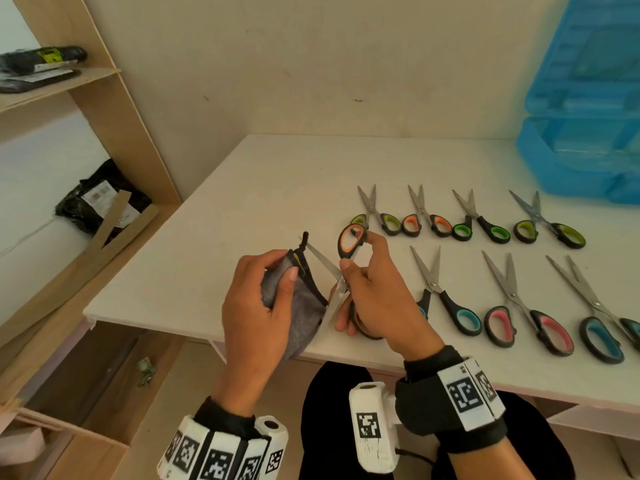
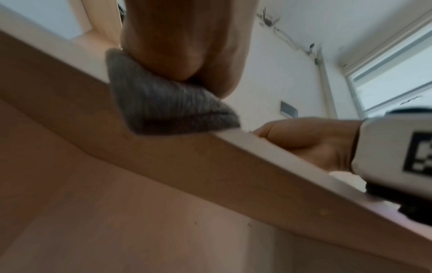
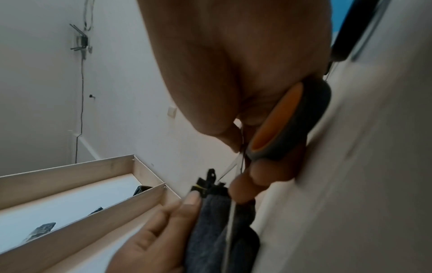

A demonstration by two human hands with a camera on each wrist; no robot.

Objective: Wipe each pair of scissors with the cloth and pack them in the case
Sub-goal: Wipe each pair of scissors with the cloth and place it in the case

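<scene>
First pair: right grip (image 1: 372, 299) pinches orange-handled scissors (image 1: 351, 241), left grip (image 1: 258, 306) clutches cloth (image 1: 301, 317); seven pairs unwiped, case (image 1: 581, 161) unpacked.

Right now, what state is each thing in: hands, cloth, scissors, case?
left hand: grips the cloth
right hand: holds the orange scissors
cloth: bunched, against a blade
orange scissors: blades open, lifted off the table
scissors on the table: seven pairs, blades apart
case: lid open; inside unclear
</scene>
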